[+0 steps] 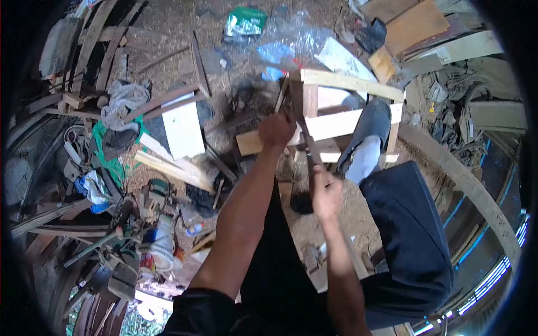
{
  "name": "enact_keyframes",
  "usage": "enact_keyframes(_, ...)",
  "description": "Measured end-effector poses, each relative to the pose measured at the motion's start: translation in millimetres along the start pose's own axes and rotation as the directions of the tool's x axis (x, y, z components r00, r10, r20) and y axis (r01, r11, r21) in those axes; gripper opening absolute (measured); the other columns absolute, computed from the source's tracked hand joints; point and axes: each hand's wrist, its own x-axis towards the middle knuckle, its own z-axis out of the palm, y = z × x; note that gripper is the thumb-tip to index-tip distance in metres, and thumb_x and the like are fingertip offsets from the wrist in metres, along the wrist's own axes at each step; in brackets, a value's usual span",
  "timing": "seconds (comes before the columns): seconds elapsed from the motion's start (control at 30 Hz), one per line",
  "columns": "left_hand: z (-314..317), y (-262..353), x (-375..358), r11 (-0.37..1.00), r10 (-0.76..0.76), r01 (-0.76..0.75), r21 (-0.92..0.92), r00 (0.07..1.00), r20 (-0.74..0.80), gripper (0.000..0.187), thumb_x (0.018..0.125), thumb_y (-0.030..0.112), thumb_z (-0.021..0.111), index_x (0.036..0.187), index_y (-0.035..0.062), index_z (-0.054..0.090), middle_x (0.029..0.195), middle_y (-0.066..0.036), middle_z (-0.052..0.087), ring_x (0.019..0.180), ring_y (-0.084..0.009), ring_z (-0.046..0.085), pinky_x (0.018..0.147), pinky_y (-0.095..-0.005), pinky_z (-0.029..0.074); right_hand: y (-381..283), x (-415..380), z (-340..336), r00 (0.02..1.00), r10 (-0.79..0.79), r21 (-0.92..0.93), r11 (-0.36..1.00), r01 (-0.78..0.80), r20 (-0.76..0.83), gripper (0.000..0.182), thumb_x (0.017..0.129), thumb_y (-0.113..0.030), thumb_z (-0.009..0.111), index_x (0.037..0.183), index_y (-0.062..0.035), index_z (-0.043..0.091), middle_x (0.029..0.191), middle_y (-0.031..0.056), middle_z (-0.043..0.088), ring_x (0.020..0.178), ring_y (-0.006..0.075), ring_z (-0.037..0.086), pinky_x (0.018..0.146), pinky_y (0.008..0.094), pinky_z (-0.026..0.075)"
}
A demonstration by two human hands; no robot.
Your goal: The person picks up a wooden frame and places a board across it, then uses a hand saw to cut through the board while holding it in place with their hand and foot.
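My right hand point(327, 193) is wrapped around the handle of a long, dark blade that looks like a machete point(297, 101). Its blade points away from me and widens toward the far end. Closed just left of the blade, my left hand point(277, 130) grips what seems to be a narrow wooden strip point(282, 94), mostly hidden by the fist. Beside the blade lies a pale wooden frame point(336, 124) of nailed boards. My shoe point(372, 123) presses on the frame's right side.
A white board point(184, 133) and a pale plank point(174, 169) lie on the littered ground at left. Dark frame pieces point(168, 101) stand behind them. A green packet point(246, 21) lies at the far side. A curved timber point(465, 173) runs along the right, near stacked boards.
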Motion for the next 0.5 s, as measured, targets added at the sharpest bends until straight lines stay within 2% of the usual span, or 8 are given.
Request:
enact_keyframes(0.1, -6, 5, -4, 0.999, 0.033, -0.032, 0.012, 0.996, -0.088, 0.050, 0.086, 0.038, 0.041, 0.062, 0.0034, 0.067, 0.060, -0.019, 0.061, 0.056, -0.0375, 0.062, 0.058, -0.0458, 0.052, -30, -74, -58, 0.974, 0.216, -0.137, 0.969, -0.205, 0.068, 0.047, 0.090, -0.034, 0.054, 0.061, 0.0024, 0.054, 0.048, 0.0010, 0.040, 0.048, 0.0088, 0.038, 0.045, 0.0319, 0.032)
enact_keyframes(0.2, 7, -1, -4, 0.999, 0.038, -0.036, 0.023, 0.993, -0.112, 0.050, 0.086, 0.037, 0.041, 0.059, 0.0040, 0.066, 0.056, -0.020, 0.060, 0.051, -0.0367, 0.061, 0.053, -0.0455, 0.051, -49, -112, -90, 0.972, 0.235, -0.054, 0.971, -0.234, 0.017, 0.048, 0.090, -0.034, 0.054, 0.060, 0.0029, 0.053, 0.049, 0.0010, 0.043, 0.049, 0.0082, 0.040, 0.046, 0.0303, 0.034)
enact_keyframes(0.3, 10, -7, -1, 0.997, 0.054, -0.044, 0.066, 0.988, -0.147, 0.052, 0.087, 0.037, 0.040, 0.055, 0.0043, 0.065, 0.055, -0.020, 0.059, 0.050, -0.0360, 0.061, 0.050, -0.0449, 0.051, -33, -98, -92, 0.999, 0.012, -0.135, 0.991, -0.008, 0.031, 0.047, 0.093, -0.034, 0.053, 0.058, -0.0018, 0.051, 0.050, -0.0035, 0.044, 0.046, 0.0051, 0.037, 0.042, 0.0250, 0.027)
enact_keyframes(0.37, 11, -2, 0, 0.997, 0.055, -0.045, 0.057, 0.981, -0.184, 0.052, 0.087, 0.038, 0.040, 0.057, 0.0046, 0.066, 0.056, -0.020, 0.060, 0.053, -0.0364, 0.062, 0.052, -0.0452, 0.051, -5, -78, -103, 0.914, 0.318, -0.091, 0.933, -0.350, -0.253, 0.040, 0.089, -0.025, 0.057, 0.063, 0.0053, 0.056, 0.052, 0.0031, 0.052, 0.050, 0.0084, 0.045, 0.049, 0.0287, 0.039)
enact_keyframes(0.4, 4, 3, -3, 0.998, 0.003, 0.006, 0.069, 0.992, -0.126, 0.051, 0.087, 0.038, 0.040, 0.060, 0.0046, 0.067, 0.059, -0.021, 0.061, 0.056, -0.0370, 0.063, 0.054, -0.0461, 0.051, -15, -71, -133, 0.932, 0.353, -0.022, 0.934, -0.356, -0.077, 0.037, 0.089, -0.024, 0.057, 0.067, 0.0061, 0.059, 0.053, 0.0032, 0.053, 0.051, 0.0083, 0.047, 0.050, 0.0282, 0.039)
enact_keyframes(0.43, -3, 5, 0, 0.997, 0.028, -0.018, 0.071, 0.989, -0.148, 0.051, 0.087, 0.038, 0.040, 0.060, 0.0046, 0.067, 0.059, -0.021, 0.061, 0.056, -0.0370, 0.063, 0.054, -0.0461, 0.051, -26, -59, -157, 0.938, 0.334, 0.050, 0.939, -0.339, 0.097, 0.034, 0.088, -0.023, 0.058, 0.071, 0.0070, 0.062, 0.054, 0.0034, 0.054, 0.052, 0.0081, 0.049, 0.051, 0.0277, 0.040)
enact_keyframes(0.47, -7, 10, 1, 0.998, 0.010, -0.002, 0.056, 0.992, -0.126, 0.051, 0.087, 0.038, 0.040, 0.061, 0.0043, 0.067, 0.060, -0.021, 0.061, 0.057, -0.0372, 0.063, 0.055, -0.0464, 0.051, -18, -67, -146, 0.990, 0.128, -0.009, 0.992, -0.128, 0.059, 0.030, 0.087, -0.021, 0.058, 0.079, 0.0065, 0.066, 0.056, 0.0027, 0.057, 0.052, 0.0068, 0.049, 0.048, 0.0274, 0.038)
enact_keyframes(0.5, -4, 7, -13, 0.998, -0.023, 0.026, 0.056, 0.998, -0.063, 0.050, 0.086, 0.039, 0.040, 0.062, 0.0041, 0.067, 0.061, -0.021, 0.061, 0.058, -0.0374, 0.063, 0.056, -0.0468, 0.051, -51, -76, -132, 0.997, 0.024, -0.132, 0.991, -0.015, 0.066, 0.037, 0.091, -0.023, 0.054, 0.065, 0.0033, 0.059, 0.051, -0.0002, 0.049, 0.047, 0.0053, 0.041, 0.043, 0.0254, 0.031)
